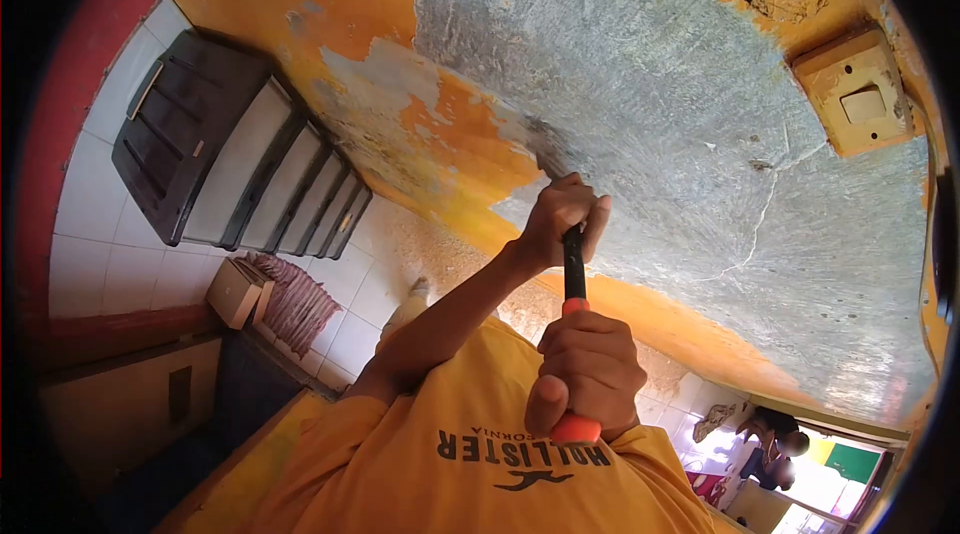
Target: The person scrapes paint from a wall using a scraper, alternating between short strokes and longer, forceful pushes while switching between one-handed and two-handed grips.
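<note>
A long scraper-like tool (574, 274) has a black shaft and orange grip parts. My left hand (566, 219) is closed round its upper shaft, close to the wall. Lower down, my right hand (592, 374) wraps round the orange handle, in front of my yellow shirt. The tool's dark head meets the wall (640, 134) at the border between bare grey plaster and remaining orange paint (465, 149). My left fingers partly hide the head, so its exact shape is unclear.
A yellowish switch plate (858, 94) is on the wall at upper right. A dark drawer unit (250, 154) stands on white tiles at left, near a cardboard box (238, 292) and a striped cloth (298, 299). Two people (775, 449) are at lower right, beside a bright opening.
</note>
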Tool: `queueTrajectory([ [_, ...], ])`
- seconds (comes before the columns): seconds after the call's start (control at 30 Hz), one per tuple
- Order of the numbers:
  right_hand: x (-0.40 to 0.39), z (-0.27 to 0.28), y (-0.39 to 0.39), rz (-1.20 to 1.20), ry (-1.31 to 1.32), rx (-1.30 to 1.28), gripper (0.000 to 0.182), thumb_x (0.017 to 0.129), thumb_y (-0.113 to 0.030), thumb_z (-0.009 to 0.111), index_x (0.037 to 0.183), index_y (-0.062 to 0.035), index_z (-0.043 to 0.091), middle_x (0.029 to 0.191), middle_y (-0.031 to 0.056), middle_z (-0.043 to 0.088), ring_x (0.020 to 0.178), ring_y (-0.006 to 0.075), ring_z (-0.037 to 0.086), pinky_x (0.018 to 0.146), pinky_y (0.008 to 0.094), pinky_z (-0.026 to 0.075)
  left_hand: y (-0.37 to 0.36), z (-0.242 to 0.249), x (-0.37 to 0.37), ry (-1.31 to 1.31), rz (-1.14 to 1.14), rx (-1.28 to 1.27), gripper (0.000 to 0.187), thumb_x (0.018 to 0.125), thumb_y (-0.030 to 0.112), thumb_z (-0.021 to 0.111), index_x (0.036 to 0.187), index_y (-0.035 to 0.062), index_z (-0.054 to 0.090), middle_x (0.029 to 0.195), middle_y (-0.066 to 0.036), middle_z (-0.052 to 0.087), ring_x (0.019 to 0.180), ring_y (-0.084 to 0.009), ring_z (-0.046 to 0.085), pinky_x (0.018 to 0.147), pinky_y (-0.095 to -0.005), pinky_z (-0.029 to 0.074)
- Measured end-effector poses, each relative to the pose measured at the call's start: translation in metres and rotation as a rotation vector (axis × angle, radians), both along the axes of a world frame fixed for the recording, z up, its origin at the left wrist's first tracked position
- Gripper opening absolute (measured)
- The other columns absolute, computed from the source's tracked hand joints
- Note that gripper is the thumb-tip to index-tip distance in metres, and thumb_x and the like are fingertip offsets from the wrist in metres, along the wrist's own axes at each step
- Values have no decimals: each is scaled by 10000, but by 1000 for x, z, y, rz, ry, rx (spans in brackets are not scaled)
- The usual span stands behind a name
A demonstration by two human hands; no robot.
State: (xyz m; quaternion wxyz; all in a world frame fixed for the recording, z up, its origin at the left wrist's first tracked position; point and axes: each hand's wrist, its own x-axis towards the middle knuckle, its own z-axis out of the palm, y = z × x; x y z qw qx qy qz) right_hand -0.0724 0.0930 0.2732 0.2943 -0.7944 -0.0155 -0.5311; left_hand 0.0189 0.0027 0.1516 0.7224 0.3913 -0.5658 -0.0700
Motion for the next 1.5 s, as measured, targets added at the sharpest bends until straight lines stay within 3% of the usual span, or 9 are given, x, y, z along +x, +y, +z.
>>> queueTrajectory([
  [0.3, -9, 19, 0, 17, -105, 34, 347, 807, 88, 616, 569, -43, 401, 527, 58, 459, 410, 223, 482, 436, 322, 449, 6, 24, 3, -69, 61, -21, 489, 957, 18, 604, 545, 80, 348, 479, -75, 361, 406, -296, 359, 508, -394, 333],
  [0.47, 4, -8, -12, -95, -169, 73, 370, 815, 92, 595, 563, -57, 370, 527, 61, 461, 401, 235, 457, 419, 318, 401, -6, -15, 2, -59, 68, 61, 479, 960, 26, 602, 551, 77, 359, 483, -83, 361, 412, -305, 372, 520, -397, 354],
  [0.6, -9, 8, 4, 12, -137, -4, 318, 796, 110, 581, 588, -50, 402, 541, 62, 483, 418, 225, 479, 421, 314, 380, 0, 3, -3, -50, 37, 14, 452, 963, 26, 592, 566, 74, 380, 493, -82, 373, 421, -302, 388, 526, -398, 361],
  [0.8, -12, -4, -7, -70, -42, -10, 333, 786, 101, 588, 578, -63, 386, 542, 46, 476, 417, 208, 471, 445, 316, 434, -4, -26, -7, -50, 3, 30, 467, 956, 6, 590, 556, 80, 362, 506, -73, 372, 430, -282, 386, 543, -376, 356],
  [0.87, -20, 1, 6, 17, -81, 3, 305, 780, 114, 564, 599, -59, 391, 552, 51, 491, 418, 210, 469, 437, 323, 413, 3, -1, -12, -58, 12, -3, 478, 958, 5, 593, 552, 74, 351, 506, -72, 382, 431, -274, 386, 548, -370, 352],
  [1.17, -26, -15, -1, -34, -129, 27, 257, 820, 100, 548, 649, -40, 418, 570, 76, 522, 459, 248, 552, 451, 344, 489, 0, -5, -13, -95, -46, 49, 461, 950, 18, 600, 544, 74, 391, 488, -88, 401, 436, -305, 401, 525, -392, 368],
  [1.27, -17, -23, -14, -152, -115, 89, 301, 834, 74, 563, 613, -49, 399, 545, 73, 518, 432, 235, 541, 475, 332, 523, -5, -37, -9, -123, 19, 123, 439, 926, -13, 613, 559, 79, 391, 503, -84, 400, 440, -296, 410, 523, -391, 368],
  [1.43, -34, -24, -2, 19, -231, 75, 279, 863, 68, 562, 645, -35, 420, 594, 79, 541, 474, 238, 565, 475, 348, 515, -2, -4, -14, -150, -36, 31, 447, 914, -15, 617, 546, 78, 380, 493, -78, 397, 435, -301, 418, 517, -396, 371],
  [1.5, -23, -23, -11, -75, -141, 70, 326, 969, -29, 518, 670, -54, 389, 551, 47, 516, 421, 189, 529, 449, 320, 510, -4, -18, -8, -148, 0, 77, 441, 904, -29, 617, 552, 84, 375, 502, -79, 399, 434, -302, 415, 519, -396, 372],
])
